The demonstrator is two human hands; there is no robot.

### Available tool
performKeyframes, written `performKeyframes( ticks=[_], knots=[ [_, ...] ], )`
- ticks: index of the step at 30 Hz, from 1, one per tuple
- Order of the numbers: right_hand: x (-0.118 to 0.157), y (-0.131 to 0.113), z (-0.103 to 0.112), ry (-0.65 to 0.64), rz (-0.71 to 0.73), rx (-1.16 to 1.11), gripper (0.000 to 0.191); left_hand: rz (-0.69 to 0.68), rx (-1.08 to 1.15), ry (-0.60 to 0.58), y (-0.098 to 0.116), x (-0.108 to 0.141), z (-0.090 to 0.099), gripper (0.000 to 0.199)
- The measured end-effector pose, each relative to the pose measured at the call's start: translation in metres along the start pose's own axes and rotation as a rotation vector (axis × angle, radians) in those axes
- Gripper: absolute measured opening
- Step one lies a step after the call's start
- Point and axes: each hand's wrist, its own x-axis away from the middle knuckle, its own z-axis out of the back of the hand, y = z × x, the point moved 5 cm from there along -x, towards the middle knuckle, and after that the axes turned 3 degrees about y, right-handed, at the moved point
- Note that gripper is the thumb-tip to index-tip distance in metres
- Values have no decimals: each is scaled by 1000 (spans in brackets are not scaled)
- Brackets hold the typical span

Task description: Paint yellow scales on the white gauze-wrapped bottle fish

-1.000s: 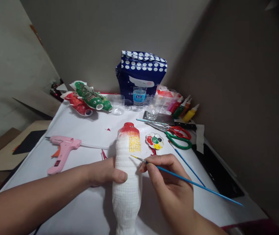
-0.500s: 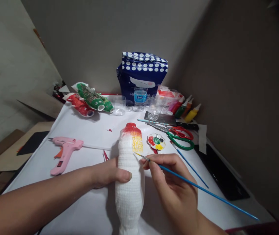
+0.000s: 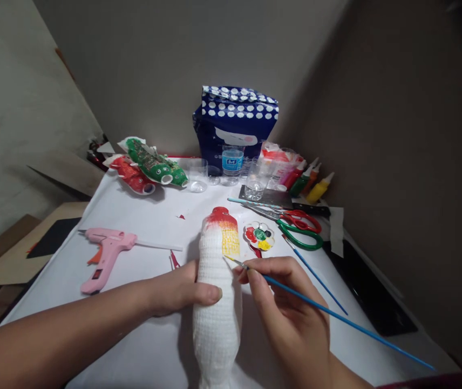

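Observation:
A bottle-shaped figure wrapped in white textured cloth (image 3: 217, 335) stands out in the middle, its far end painted red with a patch of yellow marks below. My left hand (image 3: 186, 294) grips it from the left side, thumb across the front. Between the fingertips of my right hand (image 3: 291, 302) is a thin blue paintbrush (image 3: 348, 321). Its yellow-tipped bristles are at the cloth just under the yellow patch; whether they touch, I cannot tell. Right of the figure lies a flower-shaped palette (image 3: 260, 224) with red, green, black and yellow paint.
At left lies a pink glue gun (image 3: 109, 251). Red and green painted fish figures (image 3: 154, 165) sit behind it. Clear cups (image 3: 255, 186), a blue bag (image 3: 235, 124) and paint bottles (image 3: 320, 186) line the back. Scissors (image 3: 301, 235), a knife (image 3: 312, 209) and another brush (image 3: 316, 275) lie right.
The figure and both hands have shifted slightly right and down in the view. The brush tip stays near the lower edge of the yellow patch.

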Motion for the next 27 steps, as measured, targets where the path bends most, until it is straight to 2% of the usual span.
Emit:
performKeyframes(
  ticks=[14,27],
  knots=[
    [-3,3,0,-15,44,51,12,-13,23,40,3,1,-3,71],
    [-3,1,0,6,49,110,11,-21,28,53,5,1,-4,78]
  ],
)
